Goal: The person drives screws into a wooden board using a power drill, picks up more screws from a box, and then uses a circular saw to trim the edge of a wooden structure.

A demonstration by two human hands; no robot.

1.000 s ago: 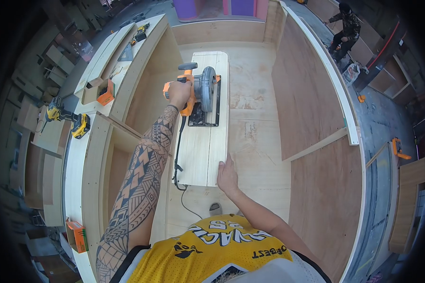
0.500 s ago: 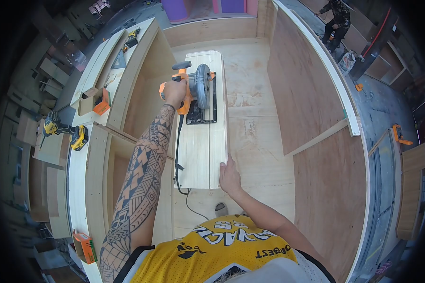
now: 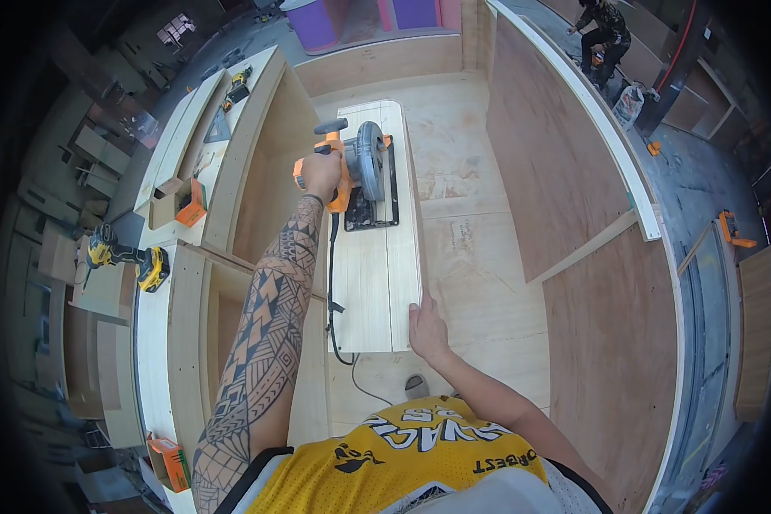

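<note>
My left hand (image 3: 321, 174) is wrapped around the handle of an orange and black circular saw (image 3: 342, 190). The saw rests on its black base plate on a long pale wooden panel (image 3: 361, 287), towards its far end. A dark line runs lengthwise along the panel from below the saw to the near edge. From the saw a black power cord (image 3: 331, 283) trails down the panel's left side. My right hand (image 3: 429, 331) grips the panel's right edge near its close corner, thumb on top; the fingers beneath are partly hidden. Whether the blade is spinning cannot be seen.
A yellow and black cordless drill (image 3: 120, 257) lies on the cabinet frame (image 3: 180, 325) at left. Farther back are an open orange box (image 3: 191, 204) and another power tool (image 3: 238, 88). A plywood wall (image 3: 565, 171) stands at right; beyond it a person (image 3: 606, 43) bends down.
The view has shifted slightly, so most things sit a little lower and to the right. Both hands keep their grip, and the saw stays at nearly the same place on the panel.
</note>
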